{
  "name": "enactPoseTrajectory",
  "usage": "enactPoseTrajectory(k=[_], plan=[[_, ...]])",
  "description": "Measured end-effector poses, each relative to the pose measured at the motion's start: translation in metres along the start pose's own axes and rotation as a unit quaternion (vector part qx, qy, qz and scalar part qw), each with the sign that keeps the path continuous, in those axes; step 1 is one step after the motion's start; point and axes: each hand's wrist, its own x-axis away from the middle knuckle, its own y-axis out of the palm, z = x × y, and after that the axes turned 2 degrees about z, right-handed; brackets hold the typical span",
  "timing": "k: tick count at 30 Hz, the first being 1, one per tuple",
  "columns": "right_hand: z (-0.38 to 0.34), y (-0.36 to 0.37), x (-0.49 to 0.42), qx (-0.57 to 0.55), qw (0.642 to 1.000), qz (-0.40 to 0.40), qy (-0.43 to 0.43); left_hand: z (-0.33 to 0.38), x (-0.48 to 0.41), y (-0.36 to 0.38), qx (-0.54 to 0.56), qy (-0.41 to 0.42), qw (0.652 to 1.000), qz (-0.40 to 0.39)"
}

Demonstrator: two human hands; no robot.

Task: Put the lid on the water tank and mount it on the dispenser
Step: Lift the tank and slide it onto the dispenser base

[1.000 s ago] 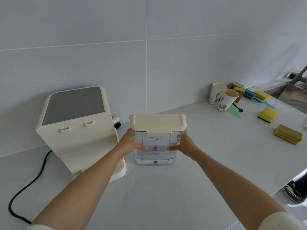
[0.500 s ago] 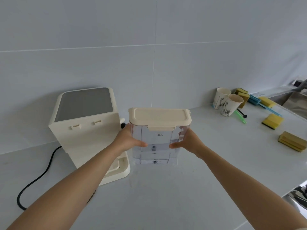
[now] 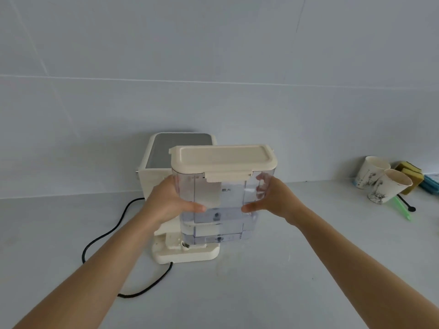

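I hold the water tank (image 3: 221, 200) with my left hand (image 3: 166, 205) and right hand (image 3: 275, 200), one on each side, gripping tight. It is up in the air, right by the dispenser (image 3: 166, 162), above its base. I should keep it level and lower it slowly. The tank is see-through, and its cream lid (image 3: 223, 157) is on.

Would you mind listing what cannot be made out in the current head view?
- Dispenser front and docking seat: hidden behind the water tank.
- Whether the tank bottom touches the base: blurred, unclear.
- Left hand and right hand fingers behind the tank: only dimly seen.
- Blue items: cut off at the right edge.
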Motion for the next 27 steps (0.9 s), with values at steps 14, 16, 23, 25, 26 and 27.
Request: enactPoseTrajectory(k=[14,16,23,25,26,27], plan=[[-0.041,0.065,-0.027,-0.029,0.998,-0.046,-0.027,-0.022,0.005,-0.062,0.031,-0.054,0.997,0.04],[-0.042,0.069,-0.028,-0.034,0.998,-0.043,-0.025,-0.025,0.002,-0.064,0.034,-0.055,0.997,0.039],[-0.04,0.076,-0.03,-0.036,0.999,-0.032,-0.01,-0.035,-0.008,-0.063,0.025,-0.068,0.997,0.032],[-0.039,0.078,-0.03,-0.041,0.999,-0.029,-0.009,-0.036,-0.01,-0.063,0.014,-0.069,0.997,0.033],[-0.038,0.079,-0.03,-0.044,0.999,-0.027,-0.007,-0.037,-0.011,-0.063,0.009,-0.069,0.997,0.034],[-0.037,0.08,-0.03,-0.046,0.999,-0.026,-0.005,-0.038,-0.012,-0.063,0.006,-0.07,0.997,0.033]])
